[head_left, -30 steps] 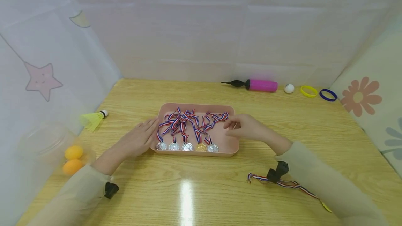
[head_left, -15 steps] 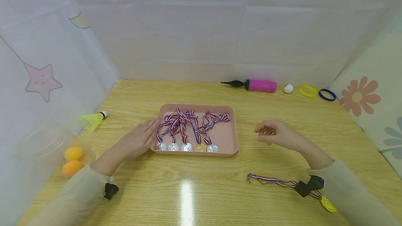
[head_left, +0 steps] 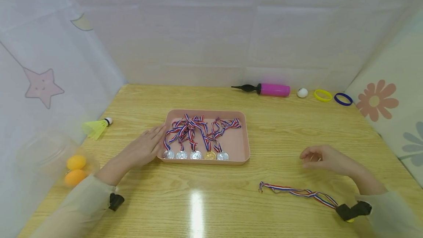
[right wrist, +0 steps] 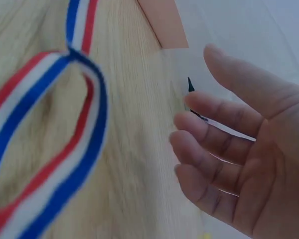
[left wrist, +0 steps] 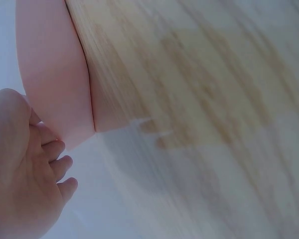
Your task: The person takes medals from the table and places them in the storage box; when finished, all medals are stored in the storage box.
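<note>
A pink tray [head_left: 242, 146] holds several medals in a row along its near side: silver medals [head_left: 195, 155] and one gold medal [head_left: 210, 155]. Their striped ribbons [head_left: 185, 131] lie bunched behind them. My left hand [head_left: 143, 148] rests against the tray's left wall, fingers extended; the left wrist view has that hand beside the pink wall [left wrist: 55, 69]. Over the table at the right, my right hand [head_left: 328, 160] holds nothing, its fingers loosely bent. Below it lies a loose ribbon [head_left: 290, 191], also large in the right wrist view, whose yellow medal [head_left: 350, 220] is mostly hidden behind the wrist camera.
Along the back are a magenta hand pump [head_left: 274, 90], a white ball [head_left: 302, 93], a yellow wristband [head_left: 322, 95] and a blue wristband [head_left: 343, 99]. On the left are a yellow shuttlecock [head_left: 96, 128] and a clear container [head_left: 49, 150] with orange balls [head_left: 75, 177].
My right hand has drawn away from the tray's right side, moving right and toward me over the table. My left hand and the medals in the tray stay in place.
</note>
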`<state>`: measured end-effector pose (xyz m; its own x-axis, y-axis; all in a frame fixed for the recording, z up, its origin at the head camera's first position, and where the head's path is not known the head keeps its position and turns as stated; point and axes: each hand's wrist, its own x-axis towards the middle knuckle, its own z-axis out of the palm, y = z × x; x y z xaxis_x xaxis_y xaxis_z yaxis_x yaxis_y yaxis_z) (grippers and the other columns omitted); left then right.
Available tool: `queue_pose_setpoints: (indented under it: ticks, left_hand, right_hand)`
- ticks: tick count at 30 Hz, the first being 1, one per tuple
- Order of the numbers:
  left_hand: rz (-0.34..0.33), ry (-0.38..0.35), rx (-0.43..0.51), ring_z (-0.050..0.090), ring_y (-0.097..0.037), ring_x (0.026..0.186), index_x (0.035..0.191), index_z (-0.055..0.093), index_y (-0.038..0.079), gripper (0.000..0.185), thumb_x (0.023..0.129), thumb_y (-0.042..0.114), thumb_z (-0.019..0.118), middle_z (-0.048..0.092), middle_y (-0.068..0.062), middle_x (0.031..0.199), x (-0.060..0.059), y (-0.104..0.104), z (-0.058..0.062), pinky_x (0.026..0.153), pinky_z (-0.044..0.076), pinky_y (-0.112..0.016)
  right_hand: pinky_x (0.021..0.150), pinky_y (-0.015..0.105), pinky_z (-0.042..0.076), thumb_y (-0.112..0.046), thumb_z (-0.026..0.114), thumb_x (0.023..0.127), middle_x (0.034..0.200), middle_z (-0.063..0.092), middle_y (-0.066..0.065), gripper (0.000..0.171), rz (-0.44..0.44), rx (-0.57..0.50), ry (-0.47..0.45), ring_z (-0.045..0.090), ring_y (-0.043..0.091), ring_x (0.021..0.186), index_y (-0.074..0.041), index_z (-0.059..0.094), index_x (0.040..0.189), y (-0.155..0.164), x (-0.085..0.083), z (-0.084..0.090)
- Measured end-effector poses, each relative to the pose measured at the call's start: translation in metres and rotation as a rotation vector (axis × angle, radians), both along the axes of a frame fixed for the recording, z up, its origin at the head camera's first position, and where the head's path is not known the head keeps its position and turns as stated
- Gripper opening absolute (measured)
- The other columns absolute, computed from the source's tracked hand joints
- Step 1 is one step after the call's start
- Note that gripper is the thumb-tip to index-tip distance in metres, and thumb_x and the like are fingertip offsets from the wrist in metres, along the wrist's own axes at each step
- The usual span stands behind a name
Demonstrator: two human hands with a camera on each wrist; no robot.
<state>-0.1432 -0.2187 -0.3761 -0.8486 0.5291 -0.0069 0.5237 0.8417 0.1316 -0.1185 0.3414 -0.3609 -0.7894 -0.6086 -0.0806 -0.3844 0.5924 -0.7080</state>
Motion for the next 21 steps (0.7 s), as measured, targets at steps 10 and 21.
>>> queue_pose_setpoints:
  ticks: [10,21]
  left_hand:
    - [-0.002,0.008,0.011,0.022,-0.040,0.132,0.141,0.024,-0.008,0.049,0.100,0.016,0.030,0.022,-0.022,0.147,0.000,-0.001,-0.002,0.107,0.018,-0.052]
    - [0.001,-0.004,0.013,0.020,-0.039,0.133,0.142,0.023,-0.007,0.049,0.100,0.017,0.030,0.020,-0.021,0.147,0.000,-0.001,-0.002,0.107,0.018,-0.051]
  right_hand:
    - [0.049,0.025,0.042,0.000,0.063,0.085,0.074,0.054,-0.010,0.013,0.128,-0.071,-0.205,0.050,0.005,0.062,-0.003,0.060,0.097,0.045,0.025,-0.018]
    - [0.041,0.018,0.036,-0.005,0.068,0.080,0.060,0.039,-0.017,0.022,0.116,-0.030,-0.233,0.037,-0.005,0.051,-0.009,0.048,0.073,0.044,0.045,-0.025]
